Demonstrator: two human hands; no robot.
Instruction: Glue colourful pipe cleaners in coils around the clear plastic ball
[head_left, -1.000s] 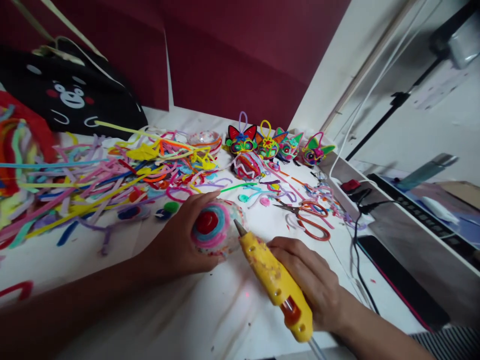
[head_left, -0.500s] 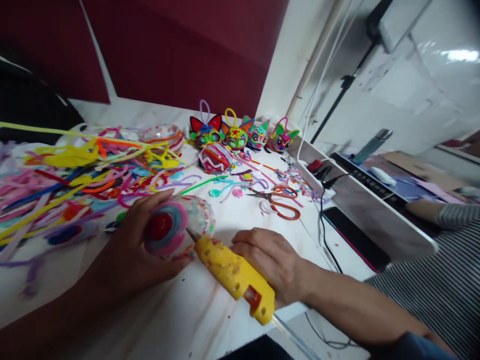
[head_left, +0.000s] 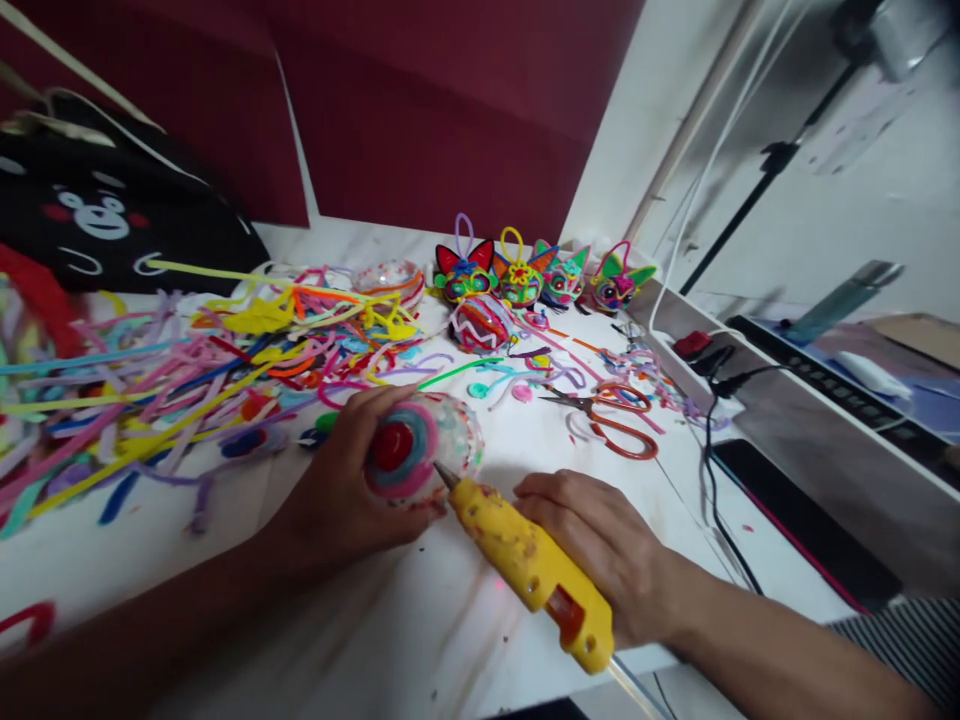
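My left hand [head_left: 341,490] is wrapped round a clear plastic ball [head_left: 420,455] that bears a spiral of pink, blue and red pipe cleaner. My right hand [head_left: 600,545] grips a yellow hot glue gun [head_left: 529,565], its metal nozzle touching the lower right side of the ball. Both hands rest low over the white table [head_left: 420,640].
A heap of coloured pipe cleaners [head_left: 165,370] covers the table's left half. Several finished cat-eared balls [head_left: 525,280] stand at the back, orange-handled scissors [head_left: 611,420] lie to the right, with cables and a black phone [head_left: 802,520] beyond. A black bag [head_left: 112,225] sits far left.
The glue gun's nozzle has gone from just beside the ball to touching its lower right side. The camera swung right and then back, shifting the whole scene.
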